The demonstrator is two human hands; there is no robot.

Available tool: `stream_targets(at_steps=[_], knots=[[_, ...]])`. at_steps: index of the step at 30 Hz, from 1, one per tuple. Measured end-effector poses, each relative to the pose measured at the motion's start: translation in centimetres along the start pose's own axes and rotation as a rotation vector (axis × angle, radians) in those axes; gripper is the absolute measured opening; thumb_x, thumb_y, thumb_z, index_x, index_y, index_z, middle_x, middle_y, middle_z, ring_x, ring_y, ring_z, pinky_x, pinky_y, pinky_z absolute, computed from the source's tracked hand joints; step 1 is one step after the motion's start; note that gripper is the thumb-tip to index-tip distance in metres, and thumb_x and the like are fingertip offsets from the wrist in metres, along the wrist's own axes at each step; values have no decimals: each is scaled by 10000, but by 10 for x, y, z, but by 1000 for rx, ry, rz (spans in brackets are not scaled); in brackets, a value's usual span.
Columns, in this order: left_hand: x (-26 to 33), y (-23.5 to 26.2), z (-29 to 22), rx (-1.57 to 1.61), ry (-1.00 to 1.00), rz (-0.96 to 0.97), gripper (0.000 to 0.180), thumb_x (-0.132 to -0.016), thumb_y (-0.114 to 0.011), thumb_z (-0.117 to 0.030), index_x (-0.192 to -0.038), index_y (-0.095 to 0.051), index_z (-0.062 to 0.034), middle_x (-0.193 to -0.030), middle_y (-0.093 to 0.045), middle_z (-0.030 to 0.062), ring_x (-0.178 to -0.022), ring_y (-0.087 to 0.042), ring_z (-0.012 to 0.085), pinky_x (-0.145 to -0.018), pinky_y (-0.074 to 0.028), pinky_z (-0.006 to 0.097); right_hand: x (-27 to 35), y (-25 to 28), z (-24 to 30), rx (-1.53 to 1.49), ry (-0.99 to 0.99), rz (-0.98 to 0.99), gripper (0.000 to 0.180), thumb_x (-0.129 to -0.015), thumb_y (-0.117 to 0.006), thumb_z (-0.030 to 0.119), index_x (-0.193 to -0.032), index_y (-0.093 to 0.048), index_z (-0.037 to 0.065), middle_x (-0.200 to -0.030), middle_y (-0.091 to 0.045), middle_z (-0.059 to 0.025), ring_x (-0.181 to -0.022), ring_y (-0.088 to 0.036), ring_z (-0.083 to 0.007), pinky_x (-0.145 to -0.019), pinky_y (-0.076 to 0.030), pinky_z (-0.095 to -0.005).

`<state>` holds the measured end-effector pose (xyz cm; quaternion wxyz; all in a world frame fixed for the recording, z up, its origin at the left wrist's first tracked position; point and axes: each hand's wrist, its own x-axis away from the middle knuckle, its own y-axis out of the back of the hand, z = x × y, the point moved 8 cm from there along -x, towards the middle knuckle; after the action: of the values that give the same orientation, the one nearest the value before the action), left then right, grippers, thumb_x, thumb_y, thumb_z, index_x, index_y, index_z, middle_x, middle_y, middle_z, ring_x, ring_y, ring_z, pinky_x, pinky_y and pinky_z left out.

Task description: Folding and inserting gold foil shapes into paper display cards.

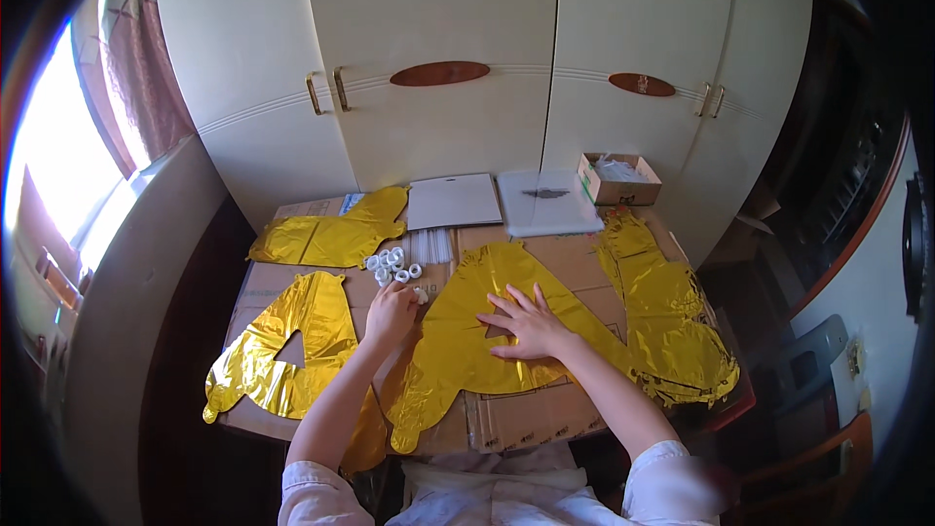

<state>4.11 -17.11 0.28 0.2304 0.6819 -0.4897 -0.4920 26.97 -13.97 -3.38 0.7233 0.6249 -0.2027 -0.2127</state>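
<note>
Gold foil letter (456, 336) points away, long axis likewise; right hand (536, 329) spread; left hand (392, 314) curled (grip unclear).

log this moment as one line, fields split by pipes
left hand: curled at small white piece, grip unclear | right hand: spread on middle gold foil piece | nearby: white ring pile, cardboard

The left forearm (341, 392) slants up and inward, its hand (390, 312) turned back-up with the fingers curled, their tips partly hidden. The right forearm (616, 392) angles inward from the other side; the right hand (535, 327) lies palm down, fingers splayed wide.
</note>
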Motion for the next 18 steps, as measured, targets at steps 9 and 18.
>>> stream_targets(at_steps=[9, 18], knots=[[-4, -8, -12, -136, -76, 72, 146, -803, -615, -153, -783, -668, -19, -897, -630, 136, -891, -611, 340, -793, -518, 418, 7, -6, 17, 80, 27, -17, 792, -832, -463, 739, -1502, -310, 344, -1606, -174, -71, -1480, -88, -369, -1130, -11, -674], [-12, -11, 10, -23, 184, 120, 93, -785, -638, -128, -817, -638, -40, -920, -650, 151, -887, -626, 350, -769, -513, 441, 15, -4, 15, 53, 19, -41, 802, -828, -468, 741, -1499, -326, 325, -1593, -214, -78, -1477, -105, -365, -1129, -9, -677]])
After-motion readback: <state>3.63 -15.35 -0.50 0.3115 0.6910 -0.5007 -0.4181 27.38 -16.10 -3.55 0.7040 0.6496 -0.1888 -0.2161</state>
